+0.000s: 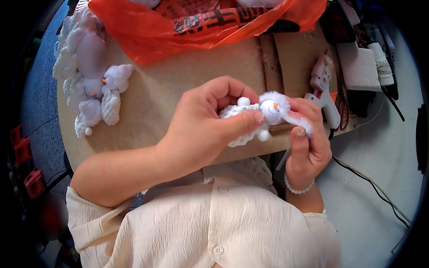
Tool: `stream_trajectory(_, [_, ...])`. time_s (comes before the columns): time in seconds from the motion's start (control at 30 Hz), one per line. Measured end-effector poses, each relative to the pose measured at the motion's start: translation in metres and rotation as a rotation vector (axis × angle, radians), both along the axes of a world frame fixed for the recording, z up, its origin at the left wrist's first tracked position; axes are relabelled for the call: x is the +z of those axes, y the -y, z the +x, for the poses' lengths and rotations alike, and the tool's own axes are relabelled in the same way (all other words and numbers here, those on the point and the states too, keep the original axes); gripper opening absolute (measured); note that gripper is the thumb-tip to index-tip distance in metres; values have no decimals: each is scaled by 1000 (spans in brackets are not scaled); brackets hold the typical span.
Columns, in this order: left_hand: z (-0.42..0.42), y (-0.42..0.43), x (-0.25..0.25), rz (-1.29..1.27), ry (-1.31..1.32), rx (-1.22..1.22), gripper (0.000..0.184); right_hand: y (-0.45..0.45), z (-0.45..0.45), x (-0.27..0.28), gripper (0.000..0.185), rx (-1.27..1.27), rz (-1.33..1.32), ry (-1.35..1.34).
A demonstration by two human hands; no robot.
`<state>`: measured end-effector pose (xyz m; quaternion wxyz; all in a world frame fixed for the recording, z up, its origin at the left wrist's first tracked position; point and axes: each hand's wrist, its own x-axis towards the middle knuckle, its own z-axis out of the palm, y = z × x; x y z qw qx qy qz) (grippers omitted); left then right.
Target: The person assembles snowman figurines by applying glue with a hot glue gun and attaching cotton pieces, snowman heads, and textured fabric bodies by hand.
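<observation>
A small white snowman doll (271,111) with an orange nose and a drawn smile is held over the table's near edge. My left hand (208,114) is closed round its knitted white body (237,114), thumb on top near the neck. White pompoms show at both sides of the body. A fluffy white strip (298,121) runs over the head, and my right hand (309,143) pinches its loose end between thumb and fingers. A thin translucent stick (283,160) shows beside the right palm; whether the hand grips it, I cannot tell.
Several similar snowman dolls (111,103) lie at the table's left. An orange-red plastic bag (187,38) covers the back. To the right are a glue gun (325,91), a white foam block (359,67), a white thread spool (381,64) and cables (371,186).
</observation>
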<state>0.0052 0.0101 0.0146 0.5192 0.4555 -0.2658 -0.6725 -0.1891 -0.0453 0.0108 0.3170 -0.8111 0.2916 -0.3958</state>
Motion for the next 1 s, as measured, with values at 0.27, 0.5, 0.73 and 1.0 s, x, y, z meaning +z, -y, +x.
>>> stream_trajectory(0.27, [-1, 0, 1, 38, -66, 23, 21, -8, 3, -3, 24, 14, 128, 88])
stream_trajectory(0.5, [0, 1, -3, 135, -243, 5, 19, -5, 5, -3, 33, -13, -165, -178])
stream_trajectory(0.73, [0, 1, -6, 174, -352, -3, 18, -6, 8, 0, 36, -70, -364, -317])
stream_trajectory(1.0, [1, 2, -5, 145, -366, 8, 18, -7, 4, -5, 25, -96, -444, -177])
